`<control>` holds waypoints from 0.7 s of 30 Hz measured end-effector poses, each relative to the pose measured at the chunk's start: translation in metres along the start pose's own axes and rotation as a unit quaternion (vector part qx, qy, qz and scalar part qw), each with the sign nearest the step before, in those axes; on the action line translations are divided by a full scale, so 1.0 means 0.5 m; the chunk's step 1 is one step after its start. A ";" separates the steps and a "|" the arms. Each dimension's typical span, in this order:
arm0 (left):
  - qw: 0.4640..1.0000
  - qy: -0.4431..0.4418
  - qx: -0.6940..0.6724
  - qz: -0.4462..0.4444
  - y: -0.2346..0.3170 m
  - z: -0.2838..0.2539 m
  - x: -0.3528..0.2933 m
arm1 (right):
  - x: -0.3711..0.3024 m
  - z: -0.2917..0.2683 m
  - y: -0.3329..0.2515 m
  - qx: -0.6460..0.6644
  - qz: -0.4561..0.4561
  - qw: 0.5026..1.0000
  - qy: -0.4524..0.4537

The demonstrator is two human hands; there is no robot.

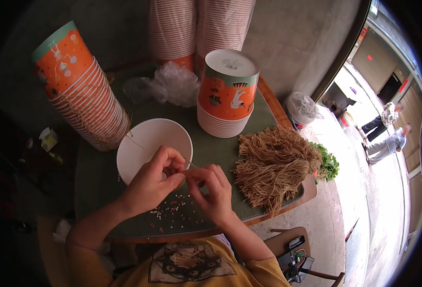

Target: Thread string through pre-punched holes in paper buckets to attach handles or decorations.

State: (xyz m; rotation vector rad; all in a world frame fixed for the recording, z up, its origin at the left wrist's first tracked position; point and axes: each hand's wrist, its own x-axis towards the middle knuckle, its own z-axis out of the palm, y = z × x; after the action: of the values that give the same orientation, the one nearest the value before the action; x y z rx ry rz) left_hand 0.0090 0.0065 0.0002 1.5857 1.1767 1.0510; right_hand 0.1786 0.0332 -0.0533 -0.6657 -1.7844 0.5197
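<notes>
A thin tan cord [137, 143] runs from the tall leaning stack of orange paper buckets [93, 98] toward my hands. My left hand [157, 178] pinches it above the table, over the near rim of a white-lined paper bucket [146, 138]. Fingertips almost touching the left ones, my right hand [211, 187] is also closed in a pinch on the cord, and a short piece sticks up between the hands. Whether a bead sits between my fingertips is hidden. Small white, red and pink beads [175, 210] lie scattered on the green tabletop below my hands.
A thick bundle of tan cords [275, 167] covers the table's right side. Behind stand an upside-down bucket stack [228, 95], crumpled clear plastic [172, 83] and tall wrapped bucket stacks [196, 28]. At right are leafy greens [329, 162], a chair [292, 244] and two people outside.
</notes>
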 end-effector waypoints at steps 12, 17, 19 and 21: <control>1.000 0.012 0.017 0.009 -0.006 0.000 0.000 | -0.018 -0.008 0.003 0.070 0.059 0.995 -0.028; 0.999 0.005 0.031 0.019 -0.001 -0.001 -0.004 | -0.003 -0.020 0.001 0.014 -0.002 0.999 -0.040; 0.999 0.002 0.037 0.021 0.002 -0.001 -0.002 | 0.001 -0.020 0.005 0.017 0.007 0.999 -0.036; 0.999 -0.002 0.044 0.023 0.004 -0.001 -0.002 | -0.001 -0.019 0.010 0.021 0.015 0.999 -0.032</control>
State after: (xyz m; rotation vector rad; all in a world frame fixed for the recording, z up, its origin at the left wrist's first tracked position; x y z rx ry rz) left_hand 0.0090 0.0051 0.0021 1.6895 1.2028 1.0389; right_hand 0.1889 0.0365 -0.0539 -0.6539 -1.8204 0.6022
